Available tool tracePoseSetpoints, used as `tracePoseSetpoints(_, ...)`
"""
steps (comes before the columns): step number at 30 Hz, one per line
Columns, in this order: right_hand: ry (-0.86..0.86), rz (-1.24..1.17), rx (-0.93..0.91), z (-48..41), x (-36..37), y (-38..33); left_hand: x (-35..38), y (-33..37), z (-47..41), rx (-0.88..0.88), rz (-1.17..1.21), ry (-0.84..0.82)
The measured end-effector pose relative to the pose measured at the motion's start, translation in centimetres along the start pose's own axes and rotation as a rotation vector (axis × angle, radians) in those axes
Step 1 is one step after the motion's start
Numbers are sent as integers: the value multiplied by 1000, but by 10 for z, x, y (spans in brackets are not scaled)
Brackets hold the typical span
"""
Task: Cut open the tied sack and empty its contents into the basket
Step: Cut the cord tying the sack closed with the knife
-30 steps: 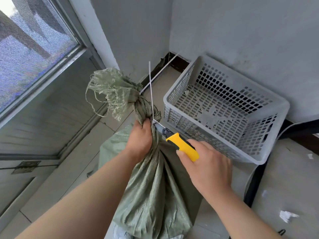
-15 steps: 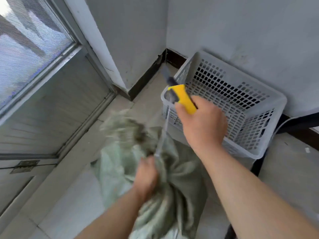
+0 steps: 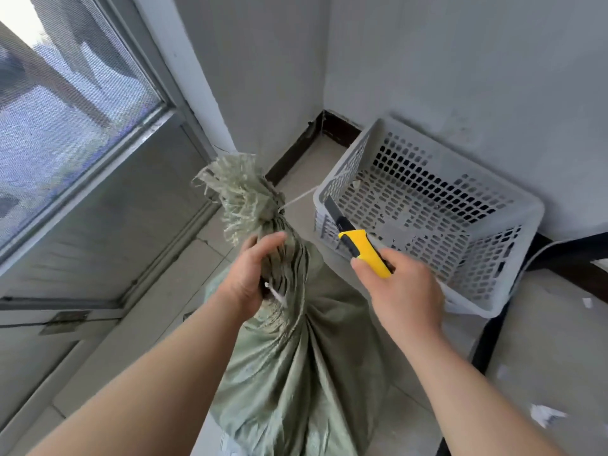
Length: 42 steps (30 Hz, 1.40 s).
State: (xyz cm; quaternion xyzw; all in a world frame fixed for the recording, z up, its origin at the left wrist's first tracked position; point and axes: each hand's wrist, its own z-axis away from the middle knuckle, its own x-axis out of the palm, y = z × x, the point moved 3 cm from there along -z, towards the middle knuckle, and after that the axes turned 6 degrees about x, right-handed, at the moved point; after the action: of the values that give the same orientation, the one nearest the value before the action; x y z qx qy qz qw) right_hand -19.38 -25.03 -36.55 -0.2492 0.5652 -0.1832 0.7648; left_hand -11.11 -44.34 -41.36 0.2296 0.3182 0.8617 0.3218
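Left hand [image 3: 251, 274] clamped round gathered neck of green sack [image 3: 296, 357] at centre; right hand [image 3: 399, 291] fisted on yellow knife [image 3: 360, 246], blade toward 11 o'clock; basket [image 3: 513, 258] at 2 o'clock.

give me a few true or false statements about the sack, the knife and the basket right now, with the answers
1. The left hand grips the gathered neck of the green sack. True.
2. The right hand holds a red pair of scissors. False: it holds a yellow-handled utility knife.
3. The knife blade is pressed into the sack's neck. False: the blade is apart from the sack, over the near corner of the basket.
4. The basket is a grey perforated plastic one standing by the wall. True.
5. The basket is full of the sack's contents. False: only its holed bottom and a few small scraps show.
6. The sack's frayed top sticks up above the left hand. True.
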Motion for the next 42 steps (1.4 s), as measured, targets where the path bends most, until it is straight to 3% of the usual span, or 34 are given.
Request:
tracePoseSetpoints(5,-22,-90,-68,0,-16,-14,10,28,1,62,-177,147)
tracePoseSetpoints(12,11,-156,-128,-8,-29,-26,19,33,6,104,-239,192)
tracePoseSetpoints(19,-55,-183,-75,-3,-29,-9,20,36,9,257,-198,521)
tracePoseSetpoints(28,-120,-225,69,-7,-24,5,31,35,9,186,-164,247)
tracePoseSetpoints(37,-140,-293,101,-5,-30,-8,34,58,20,449,-513,110)
tracePoseSetpoints(42,-139,-432,161,-7,-31,-26,35,69,38,402,-600,-95)
